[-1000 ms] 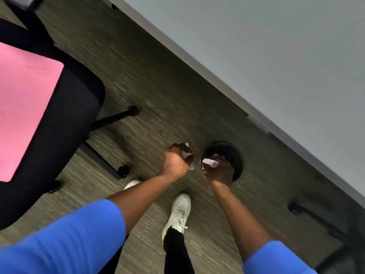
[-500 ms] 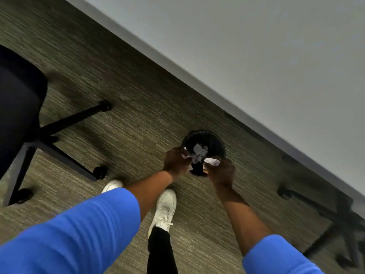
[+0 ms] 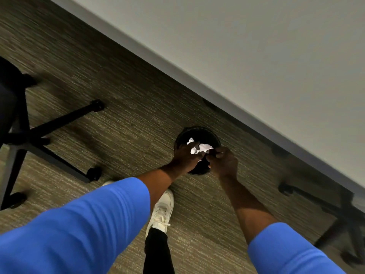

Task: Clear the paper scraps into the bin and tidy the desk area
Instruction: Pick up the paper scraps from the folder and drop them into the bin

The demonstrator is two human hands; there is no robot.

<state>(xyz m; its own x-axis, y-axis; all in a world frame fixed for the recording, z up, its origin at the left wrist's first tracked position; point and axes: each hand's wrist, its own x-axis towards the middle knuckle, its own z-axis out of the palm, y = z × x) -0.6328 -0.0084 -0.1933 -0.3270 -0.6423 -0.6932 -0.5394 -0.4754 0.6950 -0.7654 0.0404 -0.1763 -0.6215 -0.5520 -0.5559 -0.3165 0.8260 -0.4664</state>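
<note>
We list what we see from the head camera, largest first.

1. Grey-brown striped carpet floor (image 3: 122,80), filling the left and middle of the view.
2. Pale grey flat desk surface (image 3: 266,52), running diagonally across the upper right, its edge above the bin.
3. 2 blue long sleeves (image 3: 75,230), pushed up on the forearms, 1 at lower left and 1 at lower right.
4. Black office chair with a wheeled star base (image 3: 45,133), at the left edge, well apart from the bin. A second black wheeled chair base (image 3: 335,206) stands at the right, partly under the desk.
5. White laced sneaker (image 3: 162,212) on the carpet, below the hands, with a black trouser leg (image 3: 158,252) above it in the picture's lower part.
6. Small round black waste bin (image 3: 213,135), on the carpet beside the desk edge; we see its rim and dark inside.
7. Left hand (image 3: 185,157), over the bin's mouth, fingers curled narrow around crumpled white paper scraps (image 3: 199,148).
8. Right hand (image 3: 223,165), just beside the left, over the bin's near rim; its fingertips pinch toward the same scraps, though we cannot tell whether they grip them.

The scraps sit between the 2 hands, directly above the bin opening.
</note>
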